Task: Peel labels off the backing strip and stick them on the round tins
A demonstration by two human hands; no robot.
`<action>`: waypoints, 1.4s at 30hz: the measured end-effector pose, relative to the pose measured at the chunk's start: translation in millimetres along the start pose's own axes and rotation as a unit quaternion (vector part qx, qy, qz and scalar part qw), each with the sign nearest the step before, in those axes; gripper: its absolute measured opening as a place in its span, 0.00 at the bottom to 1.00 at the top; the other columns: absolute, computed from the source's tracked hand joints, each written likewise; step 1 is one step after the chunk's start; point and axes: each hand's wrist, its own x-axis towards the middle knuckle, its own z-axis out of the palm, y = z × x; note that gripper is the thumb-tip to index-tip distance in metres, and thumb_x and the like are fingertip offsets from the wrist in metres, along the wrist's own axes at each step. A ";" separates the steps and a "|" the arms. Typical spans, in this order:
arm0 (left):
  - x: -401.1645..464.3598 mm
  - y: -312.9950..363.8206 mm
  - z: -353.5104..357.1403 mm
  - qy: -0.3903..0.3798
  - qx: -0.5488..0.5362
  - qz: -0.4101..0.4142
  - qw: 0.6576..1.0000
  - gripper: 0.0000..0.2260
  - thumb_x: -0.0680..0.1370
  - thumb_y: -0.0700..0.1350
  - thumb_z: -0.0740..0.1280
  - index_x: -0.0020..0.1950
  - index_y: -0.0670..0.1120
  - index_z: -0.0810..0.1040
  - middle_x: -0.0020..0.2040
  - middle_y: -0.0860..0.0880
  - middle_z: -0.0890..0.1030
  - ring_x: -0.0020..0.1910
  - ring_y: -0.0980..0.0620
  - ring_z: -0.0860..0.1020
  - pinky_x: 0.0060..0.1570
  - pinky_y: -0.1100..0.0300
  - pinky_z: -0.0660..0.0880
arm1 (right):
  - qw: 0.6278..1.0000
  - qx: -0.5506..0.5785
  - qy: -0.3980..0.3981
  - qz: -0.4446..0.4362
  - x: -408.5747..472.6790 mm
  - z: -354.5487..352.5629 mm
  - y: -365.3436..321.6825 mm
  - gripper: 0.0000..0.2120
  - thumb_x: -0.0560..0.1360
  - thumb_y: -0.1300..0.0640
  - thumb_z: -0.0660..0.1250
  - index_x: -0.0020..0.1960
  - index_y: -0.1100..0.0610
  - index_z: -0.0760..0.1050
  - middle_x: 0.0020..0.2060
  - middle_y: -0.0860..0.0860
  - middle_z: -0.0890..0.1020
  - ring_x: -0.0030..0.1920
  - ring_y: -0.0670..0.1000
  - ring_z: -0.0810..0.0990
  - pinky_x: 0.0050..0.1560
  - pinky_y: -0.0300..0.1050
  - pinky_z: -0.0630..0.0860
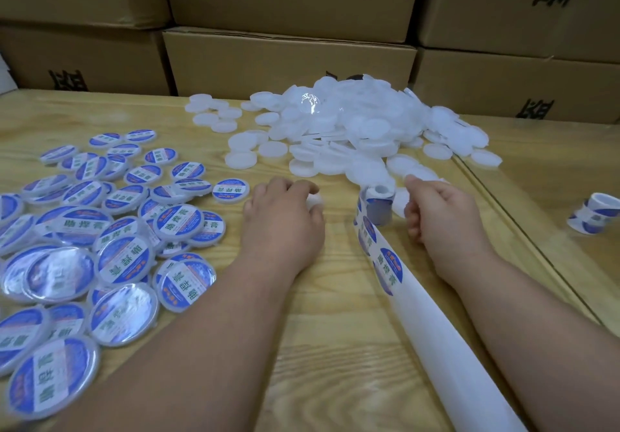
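Many boxes: stacked cardboard cartons (288, 59) wall off the far edge of the counter (335, 331).
Counter: pale wood grain, carrying everything in play.
Unlabelled pile: white round tins (352, 126) heaped at the back centre, a few spilling forward toward both hands.
Labelled spread: blue-and-white finished tins (124, 257) fanned out on the left, overlapping one another.
Backing strip: long white backing strip (436, 337) runs from the near right edge up to the label roll (377, 207), standing between the hands, with blue labels (389, 267) showing on it.
Spare roll: second roll (595, 215) sits well apart, far right.
Left hand: left hand (285, 220) curls its fingers over one blank tin (315, 201), gripping it on the counter.
Right hand: right hand (436, 210) sits just beside the roll, fingers curled; what it pinches, I cannot tell.
Step, by my read: fetching a blank tin for its label.
Tip: hold the tin flat and steady, lift a label by its edge, centre it, smooth outward.
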 end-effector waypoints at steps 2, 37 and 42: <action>-3.8 2.2 -2.1 -0.004 0.018 0.005 1.000 0.19 0.81 0.52 0.62 0.73 0.57 0.71 0.69 0.51 0.74 0.68 0.45 0.68 0.66 0.50 0.62 | 0.998 -0.031 -0.044 0.025 -0.5 -0.4 -6.9 0.23 0.74 0.39 0.68 0.30 0.54 0.71 0.26 0.51 0.73 0.28 0.51 0.69 0.31 0.45 0.68; -30.1 19.4 -20.6 -0.146 -0.468 0.041 0.871 0.08 0.73 0.47 0.70 0.47 0.58 0.75 0.43 0.56 0.83 0.40 0.57 0.80 0.43 0.59 0.79 | 0.950 -0.089 -0.293 0.053 -25.6 -2.9 -19.0 0.11 0.74 0.53 0.74 0.43 0.62 0.83 0.39 0.61 0.85 0.37 0.52 0.81 0.41 0.47 0.74; -33.8 20.6 -22.2 -0.160 -0.453 0.063 0.875 0.11 0.75 0.44 0.75 0.48 0.57 0.77 0.47 0.55 0.85 0.43 0.57 0.83 0.45 0.64 0.79 | 0.987 0.005 -0.160 0.032 -25.4 3.3 -7.6 0.15 0.73 0.52 0.69 0.38 0.65 0.77 0.31 0.56 0.78 0.33 0.52 0.74 0.36 0.45 0.71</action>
